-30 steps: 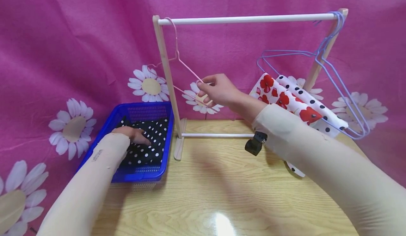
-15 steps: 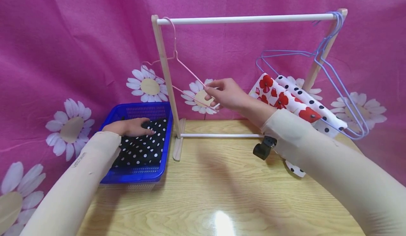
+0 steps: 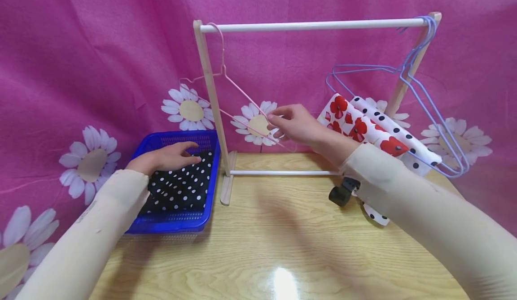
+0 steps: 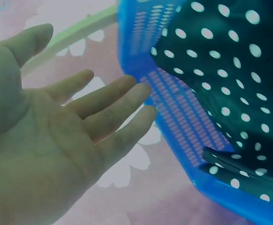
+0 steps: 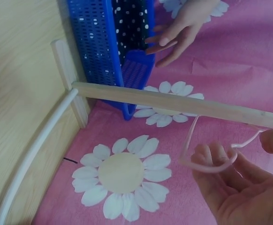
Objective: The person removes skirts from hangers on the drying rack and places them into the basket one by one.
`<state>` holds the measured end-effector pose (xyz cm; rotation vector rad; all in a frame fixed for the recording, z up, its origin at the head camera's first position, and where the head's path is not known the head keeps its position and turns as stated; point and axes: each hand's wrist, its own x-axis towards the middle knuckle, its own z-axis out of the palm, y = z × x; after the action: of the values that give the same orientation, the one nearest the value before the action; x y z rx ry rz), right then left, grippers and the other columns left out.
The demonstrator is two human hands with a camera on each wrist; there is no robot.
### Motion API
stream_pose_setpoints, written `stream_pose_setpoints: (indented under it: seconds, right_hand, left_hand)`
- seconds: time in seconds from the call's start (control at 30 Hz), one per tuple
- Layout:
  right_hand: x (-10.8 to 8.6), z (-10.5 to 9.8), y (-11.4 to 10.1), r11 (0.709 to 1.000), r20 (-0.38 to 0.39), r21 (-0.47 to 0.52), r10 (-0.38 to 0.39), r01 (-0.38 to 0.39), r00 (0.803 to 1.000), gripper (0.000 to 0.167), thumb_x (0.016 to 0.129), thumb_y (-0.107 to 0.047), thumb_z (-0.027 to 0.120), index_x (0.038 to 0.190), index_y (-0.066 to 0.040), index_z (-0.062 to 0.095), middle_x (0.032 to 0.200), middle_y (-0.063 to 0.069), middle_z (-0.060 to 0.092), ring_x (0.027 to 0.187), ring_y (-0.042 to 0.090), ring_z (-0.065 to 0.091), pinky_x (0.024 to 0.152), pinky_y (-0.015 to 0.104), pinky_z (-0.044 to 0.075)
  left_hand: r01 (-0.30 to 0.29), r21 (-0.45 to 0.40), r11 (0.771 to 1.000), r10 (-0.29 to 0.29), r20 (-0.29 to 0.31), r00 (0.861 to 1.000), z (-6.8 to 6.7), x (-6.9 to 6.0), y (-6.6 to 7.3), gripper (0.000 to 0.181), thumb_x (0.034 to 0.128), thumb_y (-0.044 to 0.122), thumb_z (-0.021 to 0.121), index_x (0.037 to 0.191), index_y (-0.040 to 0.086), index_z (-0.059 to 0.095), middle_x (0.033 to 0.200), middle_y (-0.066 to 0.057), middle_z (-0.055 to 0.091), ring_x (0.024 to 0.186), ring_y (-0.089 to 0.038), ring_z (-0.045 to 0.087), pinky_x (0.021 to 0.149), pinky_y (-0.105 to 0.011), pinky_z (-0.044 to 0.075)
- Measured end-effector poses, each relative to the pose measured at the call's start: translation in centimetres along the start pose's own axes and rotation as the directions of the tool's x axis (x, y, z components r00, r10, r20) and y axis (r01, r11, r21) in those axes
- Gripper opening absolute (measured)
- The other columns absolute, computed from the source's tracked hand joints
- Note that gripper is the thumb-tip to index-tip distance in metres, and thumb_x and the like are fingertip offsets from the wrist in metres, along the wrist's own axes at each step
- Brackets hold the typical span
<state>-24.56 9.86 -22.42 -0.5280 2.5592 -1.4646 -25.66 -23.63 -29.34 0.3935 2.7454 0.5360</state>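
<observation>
Wooden table, pink flowered curtain behind. Since earlier, the left hand, loosely spread and gripping nothing, has risen off black dotted cloth in the eight-o'clock basket; the right hand's curled fingers hold the eleven-o'clock pink hanger, swung toward four.

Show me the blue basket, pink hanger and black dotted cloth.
Blue basket (image 3: 173,227): head view, front rim.
Pink hanger (image 3: 223,55): head view, neck below the hook.
Black dotted cloth (image 3: 181,189): head view, middle of visible fabric.

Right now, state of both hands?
Left hand: open, holding nothing.
Right hand: at the pink wire clothes hanger; grip or mere touch, cannot tell.
</observation>
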Motion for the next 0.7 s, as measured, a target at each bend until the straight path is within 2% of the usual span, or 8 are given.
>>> stream_pose_setpoints:
  seconds: [0.2,0.4,0.57,0.7]
  right_hand:
    - [-0.5,-0.9,0.6,0.996,-0.051,-0.085,-0.012,0.007,0.999,0.041,0.107,-0.021,0.049,0.137,0.005,0.058,0.122,0.025,0.068,0.092,0.015,0.065,0.077,0.019,0.051]
    - [-1.1,-1.8,1.2,0.997,-0.066,-0.071,-0.006,0.001,0.998,0.041,0.109,-0.022,0.045,0.137,0.005,0.057,0.127,0.028,0.066,0.115,0.032,0.065,0.096,0.031,0.051]
    - [-1.4,-2.6,1.9,0.997,-0.11,-0.077,-0.037,0.028,0.993,0.041,0.109,-0.022,0.044,0.132,0.007,0.06,0.125,0.029,0.066,0.107,0.026,0.065,0.097,0.032,0.052]
    - [-1.8,-3.3,2.6,0.997,-0.124,-0.074,-0.012,0.003,0.992,0.043,0.109,-0.025,0.044,0.134,0.006,0.06,0.13,0.027,0.065,0.104,0.02,0.063,0.091,0.025,0.052]
  left_hand:
    - [-0.053,-0.04,0.998,0.05,-0.079,0.996,0.1,-0.2,1.3,0.059,0.1046,0.034,0.051,0.151,-0.001,0.038,0.144,-0.03,0.053,0.132,-0.044,0.054,0.111,-0.059,0.043]
    - [-0.099,-0.065,0.993,0.09,-0.137,0.986,0.6,-0.5,2.2,0.053,0.104,0.032,0.053,0.145,-0.001,0.046,0.141,-0.028,0.057,0.129,-0.043,0.057,0.108,-0.057,0.047]
    - [-0.114,-0.097,0.989,0.098,-0.162,0.982,1.0,-0.7,2.8,0.052,0.104,0.032,0.053,0.145,0.0,0.046,0.138,-0.027,0.059,0.128,-0.042,0.058,0.106,-0.056,0.049]
    - [-0.145,-0.105,0.984,0.124,-0.187,0.975,1.3,-0.9,3.6,0.052,0.1039,0.029,0.054,0.145,-0.002,0.046,0.135,-0.029,0.061,0.126,-0.043,0.06,0.105,-0.056,0.05]
